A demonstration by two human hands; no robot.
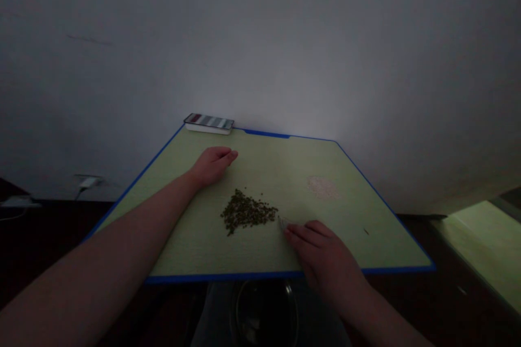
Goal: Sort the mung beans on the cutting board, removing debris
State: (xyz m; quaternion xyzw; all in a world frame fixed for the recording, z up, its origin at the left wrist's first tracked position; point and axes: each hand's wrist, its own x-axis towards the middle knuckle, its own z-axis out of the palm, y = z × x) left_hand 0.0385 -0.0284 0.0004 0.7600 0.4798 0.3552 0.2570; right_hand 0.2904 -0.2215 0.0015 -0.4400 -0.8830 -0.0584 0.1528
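A: What's that surface on the table (191,249)?

B: A smooth, matte, pale green top with a thin blue edge. A loose heap of small dark green granules (246,211) sits near its middle, rough-textured and roughly triangular.

A: And the hands?

B: The left hand (212,166) rests on the green top beyond the heap, its fingers loosely curled, holding nothing. The right hand (325,258) lies just beside the heap's right corner, its fingertips at a small translucent sliver (283,222). Whether that's pinched or only touched, I can't tell.

A: Anything else nearby?

B: Further right there's a soft, grainy patch of pale powder (323,187). A flat white box (208,123) with a striped top sits at the far edge, and the curved rim of a glass bowl (262,312) shows below the near edge.
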